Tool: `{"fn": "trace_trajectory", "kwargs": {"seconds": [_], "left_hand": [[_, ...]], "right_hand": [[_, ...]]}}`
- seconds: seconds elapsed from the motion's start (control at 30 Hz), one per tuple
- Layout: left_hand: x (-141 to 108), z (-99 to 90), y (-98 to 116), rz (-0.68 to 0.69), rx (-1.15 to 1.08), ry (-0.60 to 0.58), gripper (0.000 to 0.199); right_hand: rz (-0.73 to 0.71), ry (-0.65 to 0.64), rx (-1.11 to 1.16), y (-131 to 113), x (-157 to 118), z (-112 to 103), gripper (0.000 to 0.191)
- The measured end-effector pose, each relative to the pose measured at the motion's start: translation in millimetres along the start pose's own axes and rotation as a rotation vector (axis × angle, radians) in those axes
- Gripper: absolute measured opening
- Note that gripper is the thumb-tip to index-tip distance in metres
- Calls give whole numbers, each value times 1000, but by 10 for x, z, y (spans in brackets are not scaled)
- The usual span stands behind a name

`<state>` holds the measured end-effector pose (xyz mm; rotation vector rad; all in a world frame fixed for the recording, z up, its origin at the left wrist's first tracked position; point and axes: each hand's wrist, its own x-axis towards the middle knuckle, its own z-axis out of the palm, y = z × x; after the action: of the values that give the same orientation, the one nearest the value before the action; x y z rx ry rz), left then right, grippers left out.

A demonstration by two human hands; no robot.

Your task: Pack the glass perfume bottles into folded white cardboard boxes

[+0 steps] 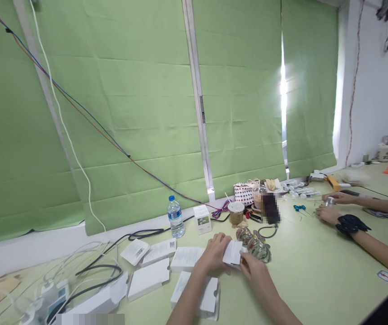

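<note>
My left hand (215, 253) grips a small white box (232, 253) by its left side, just above the table. The fingers of my right hand (252, 267) are closed at the box's right edge, by a pale flap. Beyond my right hand lie clear bags of small parts (259, 249). Several flat white boxes lie left of my hands, among them an open-ended white box (149, 280) and a printed white box (185, 259). Under my left forearm is another white box (210, 295), partly hidden. What is inside the held box does not show.
At the back stand a water bottle (175, 217), an upright white carton (202, 220) and a lidded cup (236, 214). Cables and a power strip (50, 295) lie at the left. At the right a co-worker's hands (329, 212) work near blue scissors (300, 207).
</note>
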<state>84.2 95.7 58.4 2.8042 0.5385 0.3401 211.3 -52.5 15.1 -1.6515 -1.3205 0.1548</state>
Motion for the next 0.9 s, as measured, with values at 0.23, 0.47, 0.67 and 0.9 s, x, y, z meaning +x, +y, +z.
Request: {"fn": "trace_trajectory", "kwargs": {"seconds": [0.23, 0.47, 0.67, 0.9], "left_hand": [[125, -33, -210, 38, 29, -216, 88], [143, -24, -172, 32, 32, -233, 90], [42, -151, 0, -24, 46, -176, 89], [-413, -103, 491, 193, 200, -364, 43]], "right_hand": [[92, -29, -210, 300, -488, -167, 11], [-46, -33, -423, 366, -498, -276, 23], [-31, -194, -406, 182, -408, -187, 25], [99, -253, -51, 68, -579, -285, 14]]}}
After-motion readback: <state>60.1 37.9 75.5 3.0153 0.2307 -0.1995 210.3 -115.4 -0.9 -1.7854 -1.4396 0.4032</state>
